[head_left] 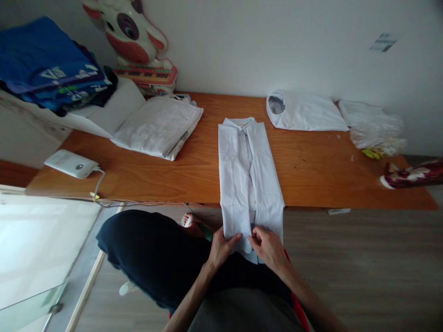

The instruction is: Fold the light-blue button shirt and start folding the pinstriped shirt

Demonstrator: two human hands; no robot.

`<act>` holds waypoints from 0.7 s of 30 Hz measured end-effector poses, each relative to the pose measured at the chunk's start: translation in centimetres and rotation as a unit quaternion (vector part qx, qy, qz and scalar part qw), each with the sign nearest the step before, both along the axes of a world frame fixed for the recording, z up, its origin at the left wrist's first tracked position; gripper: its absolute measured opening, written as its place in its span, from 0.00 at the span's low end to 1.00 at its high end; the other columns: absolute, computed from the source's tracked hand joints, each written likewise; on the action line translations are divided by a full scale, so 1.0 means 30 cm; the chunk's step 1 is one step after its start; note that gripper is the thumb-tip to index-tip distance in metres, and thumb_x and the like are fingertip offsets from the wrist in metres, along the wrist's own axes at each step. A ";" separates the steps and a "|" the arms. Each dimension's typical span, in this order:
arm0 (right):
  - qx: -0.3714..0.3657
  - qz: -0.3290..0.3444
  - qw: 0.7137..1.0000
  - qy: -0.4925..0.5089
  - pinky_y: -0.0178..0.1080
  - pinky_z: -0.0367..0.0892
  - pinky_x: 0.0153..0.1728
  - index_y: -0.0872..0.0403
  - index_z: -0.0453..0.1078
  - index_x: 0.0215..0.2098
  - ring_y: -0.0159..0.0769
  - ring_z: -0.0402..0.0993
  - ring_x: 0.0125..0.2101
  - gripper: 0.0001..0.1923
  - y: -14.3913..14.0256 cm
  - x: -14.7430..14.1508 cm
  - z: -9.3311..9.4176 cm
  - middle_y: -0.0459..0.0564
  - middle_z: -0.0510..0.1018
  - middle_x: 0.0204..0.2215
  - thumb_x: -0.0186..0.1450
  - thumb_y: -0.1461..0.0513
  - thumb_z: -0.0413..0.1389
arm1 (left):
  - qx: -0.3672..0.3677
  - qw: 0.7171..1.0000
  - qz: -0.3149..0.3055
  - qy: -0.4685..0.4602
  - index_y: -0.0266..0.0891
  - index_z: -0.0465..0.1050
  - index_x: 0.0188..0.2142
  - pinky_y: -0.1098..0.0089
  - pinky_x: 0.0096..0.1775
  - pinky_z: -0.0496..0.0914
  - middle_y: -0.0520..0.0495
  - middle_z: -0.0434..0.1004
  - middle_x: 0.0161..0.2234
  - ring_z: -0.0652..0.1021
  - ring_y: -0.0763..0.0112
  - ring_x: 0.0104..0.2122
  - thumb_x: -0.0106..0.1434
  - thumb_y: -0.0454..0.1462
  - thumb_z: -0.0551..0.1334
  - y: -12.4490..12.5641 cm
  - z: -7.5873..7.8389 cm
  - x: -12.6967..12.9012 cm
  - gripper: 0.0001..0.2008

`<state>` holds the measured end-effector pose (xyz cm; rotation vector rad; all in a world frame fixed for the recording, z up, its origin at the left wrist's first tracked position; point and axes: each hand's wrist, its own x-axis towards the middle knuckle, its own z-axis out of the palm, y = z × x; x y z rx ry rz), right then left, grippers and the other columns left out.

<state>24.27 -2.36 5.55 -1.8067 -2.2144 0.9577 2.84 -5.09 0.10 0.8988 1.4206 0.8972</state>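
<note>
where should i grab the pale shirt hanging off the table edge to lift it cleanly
Probably by the bottom hem of the pale shirt, from the near side. It lies face up, sleeves folded in, with the hem overhanging the table edge, so fingers can slip under it. The left hand and right hand already pinch that hem, near its middle.

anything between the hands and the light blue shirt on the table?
Nothing visible. Both the left hand and the right hand already grip the bottom hem of the light blue shirt, which hangs over the near edge of the wooden table. The other folded clothes lie apart from it.
</note>
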 end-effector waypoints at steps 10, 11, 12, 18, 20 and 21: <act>0.079 0.006 0.993 -0.088 0.40 0.53 0.28 0.49 0.71 0.36 0.40 0.78 0.25 0.13 -0.019 0.047 -0.069 0.46 0.81 0.26 0.76 0.52 0.58 | 0.013 0.998 -0.010 0.057 0.38 0.74 0.36 0.72 0.30 0.62 0.52 0.73 0.30 0.69 0.70 0.29 0.63 0.58 0.71 -0.077 -0.048 -0.049 0.25; 0.088 0.008 0.993 -0.083 0.40 0.53 0.27 0.49 0.71 0.36 0.40 0.78 0.24 0.13 -0.022 0.045 -0.077 0.45 0.81 0.25 0.76 0.52 0.58 | 0.017 0.998 -0.009 0.065 0.38 0.73 0.36 0.72 0.30 0.62 0.52 0.73 0.30 0.69 0.71 0.29 0.64 0.58 0.71 -0.083 -0.052 -0.051 0.25; 0.098 0.008 0.992 -0.075 0.40 0.53 0.27 0.48 0.71 0.36 0.39 0.78 0.24 0.13 -0.026 0.044 -0.084 0.45 0.81 0.25 0.77 0.52 0.57 | 0.020 0.997 -0.009 0.075 0.39 0.72 0.35 0.72 0.30 0.62 0.52 0.72 0.30 0.69 0.71 0.29 0.64 0.58 0.71 -0.088 -0.055 -0.052 0.25; 0.191 0.019 0.981 0.033 0.39 0.64 0.30 0.49 0.73 0.37 0.37 0.78 0.24 0.11 -0.090 0.081 -0.124 0.44 0.80 0.25 0.78 0.55 0.57 | 0.040 0.989 -0.016 0.141 0.41 0.72 0.39 0.71 0.31 0.64 0.52 0.75 0.30 0.72 0.69 0.28 0.67 0.58 0.69 -0.105 -0.057 -0.054 0.23; 0.251 0.005 0.964 0.090 0.39 0.69 0.33 0.48 0.73 0.37 0.37 0.78 0.26 0.10 -0.113 0.138 -0.154 0.45 0.80 0.26 0.77 0.57 0.58 | 0.066 0.987 -0.018 0.148 0.42 0.72 0.44 0.69 0.34 0.69 0.51 0.78 0.33 0.75 0.67 0.30 0.70 0.55 0.67 -0.114 -0.045 -0.063 0.20; 0.283 -0.025 0.952 0.110 0.40 0.71 0.35 0.48 0.73 0.37 0.38 0.78 0.27 0.09 -0.121 0.177 -0.175 0.46 0.81 0.28 0.76 0.57 0.59 | 0.079 0.986 -0.014 0.144 0.42 0.71 0.46 0.68 0.37 0.71 0.49 0.79 0.36 0.77 0.66 0.32 0.72 0.54 0.66 -0.120 -0.039 -0.070 0.19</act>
